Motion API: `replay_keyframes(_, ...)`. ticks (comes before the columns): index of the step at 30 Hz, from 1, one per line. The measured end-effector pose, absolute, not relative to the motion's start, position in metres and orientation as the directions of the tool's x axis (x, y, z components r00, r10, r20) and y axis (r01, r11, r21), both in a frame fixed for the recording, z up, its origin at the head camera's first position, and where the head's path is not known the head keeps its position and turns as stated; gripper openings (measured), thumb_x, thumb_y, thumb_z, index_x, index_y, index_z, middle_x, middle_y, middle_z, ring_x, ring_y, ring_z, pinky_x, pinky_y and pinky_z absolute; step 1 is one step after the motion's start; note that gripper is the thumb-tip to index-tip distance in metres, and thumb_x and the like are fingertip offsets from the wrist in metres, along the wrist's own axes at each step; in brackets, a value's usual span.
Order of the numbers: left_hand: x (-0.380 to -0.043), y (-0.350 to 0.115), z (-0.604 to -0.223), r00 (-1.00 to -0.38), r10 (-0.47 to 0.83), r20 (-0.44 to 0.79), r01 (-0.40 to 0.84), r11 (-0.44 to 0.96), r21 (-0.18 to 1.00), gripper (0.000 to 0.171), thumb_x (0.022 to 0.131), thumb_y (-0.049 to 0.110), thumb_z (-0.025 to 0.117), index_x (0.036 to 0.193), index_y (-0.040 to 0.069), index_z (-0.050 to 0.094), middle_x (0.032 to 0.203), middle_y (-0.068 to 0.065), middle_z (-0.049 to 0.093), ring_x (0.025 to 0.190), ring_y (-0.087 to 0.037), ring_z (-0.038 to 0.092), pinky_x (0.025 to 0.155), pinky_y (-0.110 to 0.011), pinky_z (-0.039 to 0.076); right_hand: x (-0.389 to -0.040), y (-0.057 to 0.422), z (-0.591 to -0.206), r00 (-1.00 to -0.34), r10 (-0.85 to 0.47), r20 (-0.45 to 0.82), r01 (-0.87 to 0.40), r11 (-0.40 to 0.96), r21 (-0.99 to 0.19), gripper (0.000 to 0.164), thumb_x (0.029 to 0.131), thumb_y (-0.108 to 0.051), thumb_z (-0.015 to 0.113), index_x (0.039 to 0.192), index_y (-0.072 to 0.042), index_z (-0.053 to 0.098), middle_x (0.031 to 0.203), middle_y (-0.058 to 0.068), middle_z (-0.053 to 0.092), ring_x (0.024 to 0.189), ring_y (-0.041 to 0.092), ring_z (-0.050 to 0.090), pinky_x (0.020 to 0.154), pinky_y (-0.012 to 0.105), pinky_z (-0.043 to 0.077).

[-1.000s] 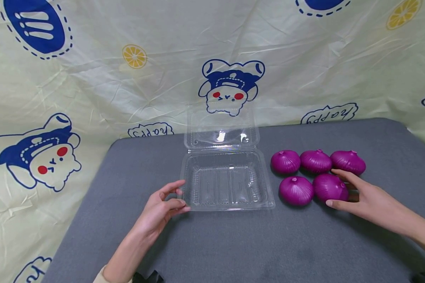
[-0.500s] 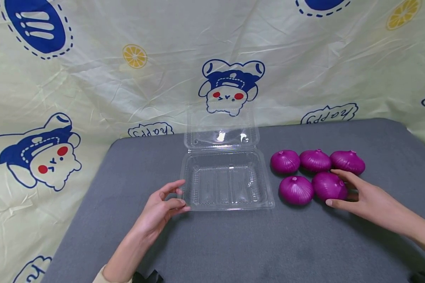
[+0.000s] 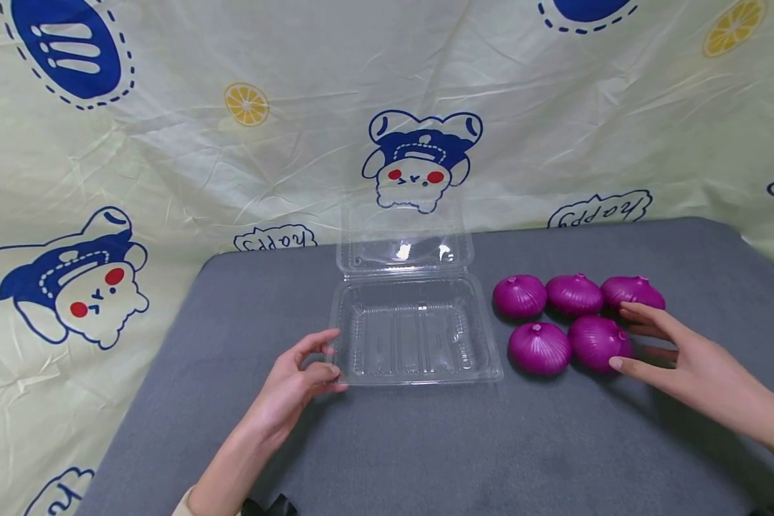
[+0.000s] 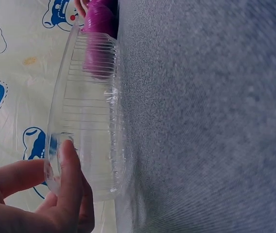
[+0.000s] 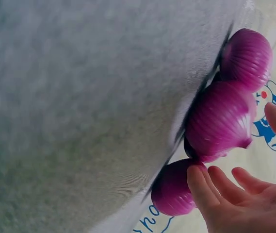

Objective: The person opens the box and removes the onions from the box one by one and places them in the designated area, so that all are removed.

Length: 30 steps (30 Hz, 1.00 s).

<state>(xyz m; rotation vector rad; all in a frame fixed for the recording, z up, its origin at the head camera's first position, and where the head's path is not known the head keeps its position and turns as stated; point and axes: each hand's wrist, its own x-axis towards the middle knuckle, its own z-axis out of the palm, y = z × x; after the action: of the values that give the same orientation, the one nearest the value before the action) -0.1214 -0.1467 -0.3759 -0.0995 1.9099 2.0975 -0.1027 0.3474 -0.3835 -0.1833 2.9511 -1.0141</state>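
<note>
A clear plastic clamshell container (image 3: 419, 330) lies with its lid (image 3: 403, 247) raised at the back. My left hand (image 3: 297, 383) pinches its near left rim between thumb and fingers, as the left wrist view shows up close. To the right of the container, several purple onions sit in two rows. My right hand (image 3: 690, 369) is spread beside the front right onion (image 3: 600, 344), thumb and fingers apart, holding nothing. In the right wrist view a gap shows between the thumb and that onion (image 5: 220, 121).
Left of it in the front row is another onion (image 3: 540, 348). The back row holds a left onion (image 3: 519, 296), a middle one (image 3: 575, 294) and a right one (image 3: 632, 290), partly behind my fingers. A grey cloth (image 3: 413, 444) covers the table, with a printed curtain (image 3: 284, 165) behind.
My right hand has loosened from around the front right onion and shifted slightly to the right, away from it. The left hand keeps its place on the container rim.
</note>
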Motion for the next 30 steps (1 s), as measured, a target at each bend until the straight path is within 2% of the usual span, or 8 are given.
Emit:
replay_keyframes(14, -0.116, -0.151, -0.374, -0.948, 0.191, -0.256, -0.269, -0.043, 0.962, 0.055, 0.086, -0.008, 0.058, 0.139, 0.004, 0.051, 0.115, -0.014, 0.039, 0.08, -0.025, 0.062, 0.081, -0.037, 0.057, -0.091, 0.336, -0.369, -0.995, -0.062, 0.074, -0.095, 0.788, -0.608, 0.081, 0.087, -0.037, 0.075, 0.153, -0.015, 0.033, 0.14, 0.024, 0.043, 0.113, 0.052, 0.05, 0.069, -0.005, 0.032)
replay_keyframes(17, -0.115, -0.151, -0.374, -0.947, 0.196, -0.255, -0.269, -0.048, 0.962, 0.054, 0.086, -0.008, 0.058, 0.138, 0.004, 0.052, 0.115, -0.014, 0.039, 0.08, -0.026, 0.063, 0.082, -0.037, 0.057, -0.09, 0.333, -0.366, -0.996, -0.053, 0.073, -0.086, 0.797, -0.597, 0.082, 0.087, -0.038, 0.074, 0.154, -0.017, 0.031, 0.143, 0.023, 0.042, 0.112, 0.052, 0.051, 0.069, 0.003, 0.043)
replay_keyframes(18, -0.115, -0.151, -0.374, -0.947, 0.196, -0.254, -0.268, -0.05, 0.962, 0.054, 0.086, -0.008, 0.058, 0.138, 0.004, 0.052, 0.116, -0.014, 0.039, 0.08, -0.026, 0.062, 0.082, -0.037, 0.057, -0.089, 0.332, -0.365, -0.996, -0.049, 0.073, -0.083, 0.8, -0.595, 0.082, 0.088, -0.038, 0.074, 0.154, -0.018, 0.031, 0.144, 0.023, 0.041, 0.113, 0.053, 0.05, 0.074, 0.011, 0.049)
replay_keyframes(20, -0.115, -0.151, -0.374, -0.948, 0.194, -0.254, -0.268, -0.048, 0.962, 0.053, 0.086, -0.008, 0.058, 0.137, 0.005, 0.053, 0.116, -0.015, 0.039, 0.081, -0.026, 0.062, 0.083, -0.038, 0.057, -0.087, 0.329, -0.361, -0.995, -0.04, 0.088, -0.085, 0.802, -0.591, 0.081, 0.088, -0.037, 0.074, 0.155, -0.022, 0.031, 0.146, 0.021, 0.04, 0.112, 0.053, 0.051, 0.071, 0.014, 0.05)
replay_keyframes(24, -0.114, -0.152, -0.372, -0.952, 0.178, -0.249, -0.249, 0.019, 0.968, 0.051, 0.089, -0.005, 0.059, 0.138, 0.008, 0.053, 0.121, -0.015, 0.04, 0.088, -0.026, 0.059, 0.083, -0.04, 0.057, -0.081, 0.318, -0.354, -0.987, -0.022, 0.157, -0.113, 0.796, -0.595, 0.077, 0.088, -0.033, 0.074, 0.153, -0.033, 0.033, 0.147, 0.016, 0.04, 0.114, 0.049, 0.049, 0.074, 0.007, 0.038)
replay_keyframes(25, -0.113, -0.153, -0.371, -0.958, 0.172, -0.231, -0.223, 0.063, 0.973, 0.05, 0.09, -0.003, 0.058, 0.139, 0.009, 0.052, 0.123, -0.015, 0.04, 0.091, -0.026, 0.059, 0.082, -0.04, 0.057, -0.079, 0.314, -0.352, -0.982, -0.025, 0.19, -0.135, 0.794, -0.593, 0.077, 0.088, -0.03, 0.075, 0.152, -0.034, 0.035, 0.147, 0.014, 0.041, 0.114, 0.045, 0.049, 0.072, 0.003, 0.031)
replay_keyframes(27, -0.113, -0.155, -0.369, -0.971, 0.155, -0.18, -0.149, 0.191, 0.97, 0.05, 0.094, 0.002, 0.058, 0.142, 0.014, 0.049, 0.128, -0.013, 0.04, 0.1, -0.025, 0.058, 0.084, -0.04, 0.057, -0.077, 0.306, -0.348, -0.97, -0.041, 0.239, -0.178, 0.792, -0.584, 0.077, 0.087, -0.027, 0.076, 0.152, -0.034, 0.036, 0.149, 0.012, 0.039, 0.123, 0.043, 0.043, 0.095, 0.007, 0.03)
replay_keyframes(30, -0.113, -0.161, -0.363, -0.99, 0.133, -0.053, 0.006, 0.412, 0.911, 0.052, 0.099, 0.011, 0.057, 0.147, 0.021, 0.042, 0.136, -0.006, 0.041, 0.113, -0.024, 0.055, 0.091, -0.043, 0.052, -0.075, 0.294, -0.342, -0.954, -0.088, 0.287, -0.238, 0.802, -0.548, 0.078, 0.087, -0.026, 0.076, 0.153, -0.028, 0.035, 0.156, 0.008, 0.031, 0.137, 0.039, 0.03, 0.12, 0.036, 0.016)
